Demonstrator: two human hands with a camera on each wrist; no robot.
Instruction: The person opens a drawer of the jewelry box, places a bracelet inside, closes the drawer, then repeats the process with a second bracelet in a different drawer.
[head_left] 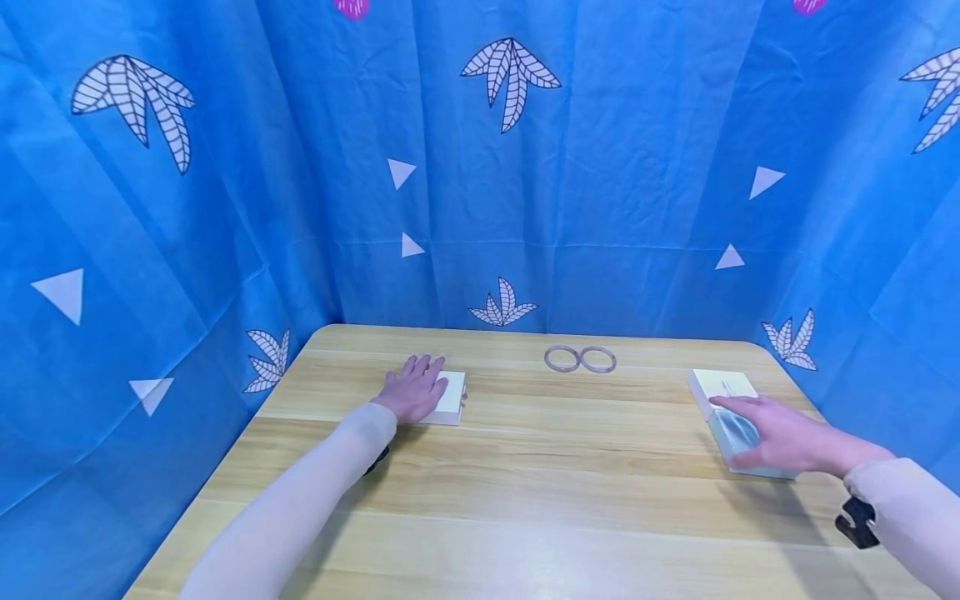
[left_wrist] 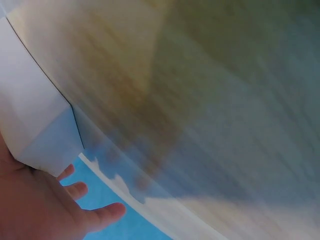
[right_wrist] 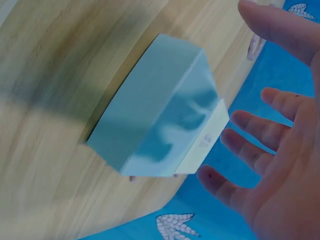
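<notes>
On the left of the table, in the head view, my left hand point(head_left: 412, 392) lies over the left part of a small white box point(head_left: 452, 392), its fingers stretched forward. The left wrist view shows the white box point(left_wrist: 40, 90) close against the palm of that hand point(left_wrist: 45, 205), with fingertips reaching past it. At the right, my right hand point(head_left: 787, 435) is over a box with a white end and a pale blue body point(head_left: 738, 437). Its fingers are spread. From the right wrist, a gap shows between the hand point(right_wrist: 285, 145) and the pale blue box point(right_wrist: 155, 110).
Two thin purplish rings point(head_left: 562, 358) lie side by side near the back edge of the wooden table point(head_left: 525, 467). Blue curtains point(head_left: 622, 167) with leaf and triangle prints hang behind it and on both sides. A dark band point(head_left: 857, 523) sits at the right wrist.
</notes>
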